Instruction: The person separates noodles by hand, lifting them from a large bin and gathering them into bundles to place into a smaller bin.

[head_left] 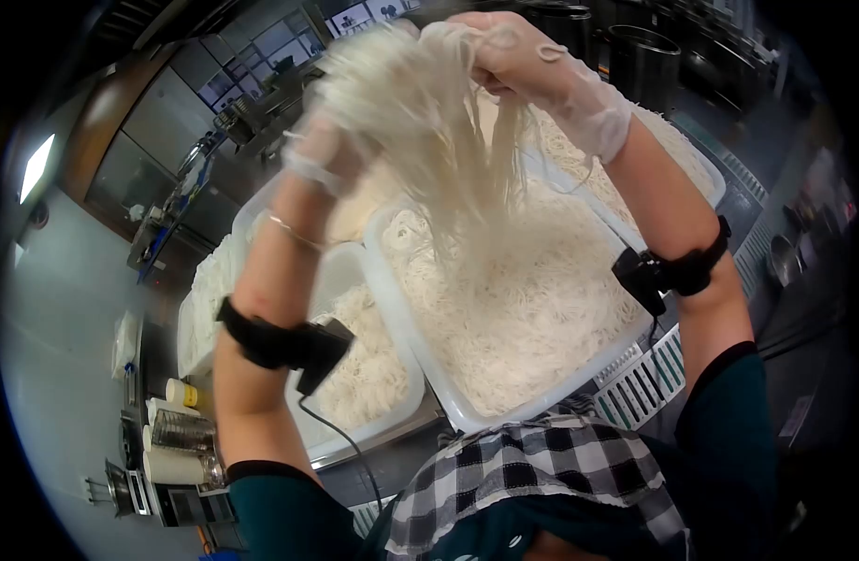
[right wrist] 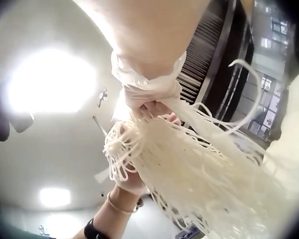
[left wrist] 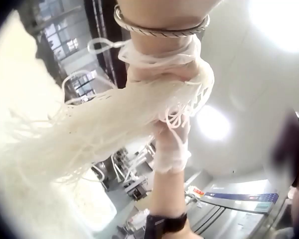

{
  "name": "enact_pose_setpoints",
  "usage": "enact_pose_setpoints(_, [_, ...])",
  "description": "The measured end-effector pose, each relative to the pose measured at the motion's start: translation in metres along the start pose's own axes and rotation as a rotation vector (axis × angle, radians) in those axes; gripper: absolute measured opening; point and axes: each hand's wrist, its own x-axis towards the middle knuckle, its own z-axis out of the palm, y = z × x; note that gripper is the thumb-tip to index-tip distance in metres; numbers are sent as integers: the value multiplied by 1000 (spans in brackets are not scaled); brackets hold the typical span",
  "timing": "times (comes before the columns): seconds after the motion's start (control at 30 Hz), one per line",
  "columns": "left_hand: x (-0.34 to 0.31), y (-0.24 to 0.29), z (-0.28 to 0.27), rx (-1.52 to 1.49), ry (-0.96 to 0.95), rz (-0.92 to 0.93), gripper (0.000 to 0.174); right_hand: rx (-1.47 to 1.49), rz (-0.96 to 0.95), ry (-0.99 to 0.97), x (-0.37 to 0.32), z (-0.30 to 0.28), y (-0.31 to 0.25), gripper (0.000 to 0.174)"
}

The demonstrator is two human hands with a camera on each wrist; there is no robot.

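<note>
Both hands, in thin clear gloves, are raised over a large white tub (head_left: 523, 411) of pale noodles. Between them they grip a thick bundle of long white noodles (head_left: 382, 93), whose strands hang down toward the tub and blur with motion. My right hand (head_left: 532, 70) has its fingers curled round the bundle in the right wrist view. Noodle loops drape over my left hand (head_left: 328, 154), which holds the bundle from the other side; its fingers are mostly hidden by strands. In the left wrist view the bundle (left wrist: 114, 109) stretches out sideways from the hands.
A smaller tub (head_left: 392, 421) of noodles stands to the left, and another tub (head_left: 717, 182) to the right. White slotted racks (head_left: 644, 379) lie beneath. Dark pots (head_left: 644, 61) stand at the back right. Containers (head_left: 172, 463) line a counter at the left.
</note>
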Motion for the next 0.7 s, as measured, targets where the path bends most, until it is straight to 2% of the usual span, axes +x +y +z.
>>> enact_pose_setpoints(0.03, [-5,-12,15,-80,32,-146,35,-3,2,3,4,-4,3,19])
enact_pose_setpoints(0.1, [-12,-15,30,-267,60,-444,32,-405,-284,-46,16,-15,23,20])
enact_pose_setpoints(0.13, [-8,-25,21,335,-210,-394,28,-397,-427,-82,21,-29,47,21])
enact_pose_setpoints(0.17, [-6,-37,7,938,-476,-314,25,-490,-324,-58,12,-38,61,19])
enact_pose_setpoints(0.2, [-7,-37,-6,936,-475,-317,25,-580,-220,-34,0,-48,75,18])
enact_pose_setpoints(0.27, [-10,-32,-33,713,-527,-421,20,-248,216,21,-43,-61,119,15])
enact_pose_setpoints(0.3, [-11,-23,-40,714,-523,-423,20,-142,315,-9,-65,-64,119,14])
enact_pose_setpoints(0.37, [-8,8,-52,1090,-715,-237,19,-46,644,205,-100,-73,159,16])
enact_pose_setpoints(0.43, [-9,34,-59,321,-308,-498,21,-422,392,12,-130,-88,259,19])
enact_pose_setpoints(0.47, [1,45,-57,403,-266,-475,21,-470,420,51,-135,-77,257,19])
enact_pose_setpoints(0.5, [4,62,-59,206,-163,-550,26,-520,446,91,-145,-66,254,19])
enact_pose_setpoints(0.57, [28,69,-101,261,-332,-499,34,-518,394,100,-170,-65,288,20])
enact_pose_setpoints(0.6, [34,85,-121,272,-267,-483,36,-516,343,104,-176,-64,300,21])
enact_pose_setpoints(0.63, [37,97,-133,281,-205,-469,38,-513,337,101,-177,-58,287,21])
enact_pose_setpoints(0.7, [45,113,-148,154,-27,-363,35,-999,535,5,-178,-50,261,24])
